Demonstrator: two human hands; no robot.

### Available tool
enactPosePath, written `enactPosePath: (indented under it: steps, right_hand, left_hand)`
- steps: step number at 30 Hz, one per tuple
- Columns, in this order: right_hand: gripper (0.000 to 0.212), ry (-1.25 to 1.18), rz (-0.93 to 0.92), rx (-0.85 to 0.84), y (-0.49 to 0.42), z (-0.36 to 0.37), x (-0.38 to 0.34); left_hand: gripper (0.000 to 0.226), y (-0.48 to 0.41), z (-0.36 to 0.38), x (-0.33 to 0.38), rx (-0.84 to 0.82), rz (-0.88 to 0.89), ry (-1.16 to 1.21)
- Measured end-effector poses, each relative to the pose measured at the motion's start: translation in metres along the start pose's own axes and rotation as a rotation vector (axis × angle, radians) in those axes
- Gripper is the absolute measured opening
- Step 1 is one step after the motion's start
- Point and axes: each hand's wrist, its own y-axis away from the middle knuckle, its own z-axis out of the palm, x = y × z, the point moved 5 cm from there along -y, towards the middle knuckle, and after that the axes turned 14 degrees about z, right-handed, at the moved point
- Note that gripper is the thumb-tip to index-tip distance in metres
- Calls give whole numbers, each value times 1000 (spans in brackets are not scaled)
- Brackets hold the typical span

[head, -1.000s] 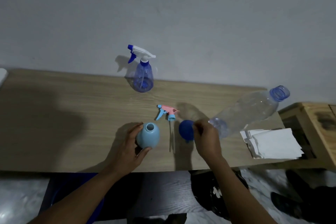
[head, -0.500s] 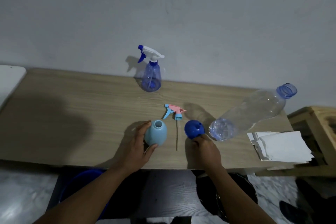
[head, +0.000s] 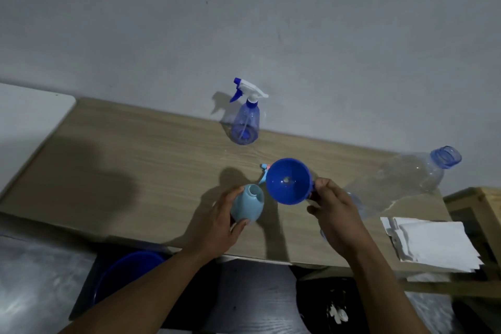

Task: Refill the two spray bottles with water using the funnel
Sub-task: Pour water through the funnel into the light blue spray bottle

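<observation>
My left hand (head: pixel 217 225) grips a light blue spray bottle (head: pixel 248 206) that stands open-necked near the front edge of the wooden table (head: pixel 135 171). My right hand (head: pixel 336 214) holds a dark blue funnel (head: pixel 288 181) by its rim tab, lifted above the table just right of the open bottle, its mouth facing me. The bottle's pink and blue spray head (head: pixel 264 168) lies behind the funnel, mostly hidden. A second, clear blue spray bottle (head: pixel 245 123) with a white and blue trigger stands at the wall. A large clear water bottle (head: pixel 401 184) stands uncapped at the right.
White folded paper towels (head: pixel 433 244) lie on the table's front right corner. A wooden crate (head: pixel 479 203) stands right of the table. A blue basin (head: pixel 127 271) sits on the floor under the table's front edge. A white surface (head: pixel 27 119) adjoins the table's left end.
My right hand has lifted the funnel off the table and turned its mouth up, nearer the light blue bottle. My left hand keeps its grip on that bottle.
</observation>
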Motion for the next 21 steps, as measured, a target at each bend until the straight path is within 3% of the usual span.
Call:
enactPosePath:
  steps: [3, 6, 12, 21]
  right_hand:
    - [18, -199, 156, -159, 0, 20, -3]
    - [23, -261, 253, -206, 2, 36, 0]
    - [21, -200, 318, -183, -4, 49, 15]
    - [19, -66, 257, -96, -5, 53, 20]
  left_hand:
    - [75, 1, 2, -5, 4, -43, 17]
    - [81, -1, 1, -4, 9, -51, 44]
    - [85, -2, 2, -4, 40, -63, 76]
    - [84, 1, 3, -9, 27, -93, 59]
